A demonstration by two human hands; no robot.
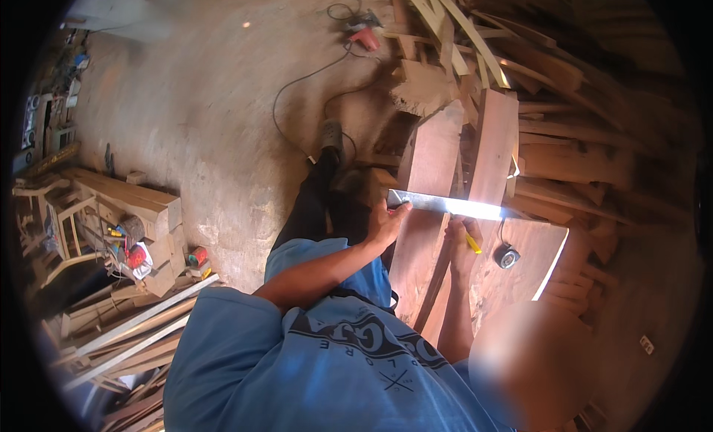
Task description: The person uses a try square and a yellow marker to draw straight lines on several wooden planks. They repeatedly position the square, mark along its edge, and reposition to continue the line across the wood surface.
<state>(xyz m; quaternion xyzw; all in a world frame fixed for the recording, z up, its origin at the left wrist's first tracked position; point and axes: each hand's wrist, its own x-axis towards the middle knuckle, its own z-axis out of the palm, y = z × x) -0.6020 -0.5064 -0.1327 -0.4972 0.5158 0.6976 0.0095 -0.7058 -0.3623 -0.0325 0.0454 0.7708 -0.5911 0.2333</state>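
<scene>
My left hand (385,223) grips one end of a flat metal straightedge (426,201), perhaps the blade of a square. It lies crosswise over two long wooden planks, the left plank (434,148) and the right plank (490,145). Glare whitens the blade's right half. Just below that blade, my right hand (463,248) holds a slim yellow pencil or marker (473,244); its tip is hidden by my fingers. To the right of this hand, a tape measure (507,256) rests on a broad wooden board (535,248).
A red corded power tool (365,38) sits on the concrete floor (211,98), its black cable looping near my foot (332,134). Piled timber offcuts (574,159) crowd the right side. At left are stacked wooden beams (122,190) and several long strips (139,326).
</scene>
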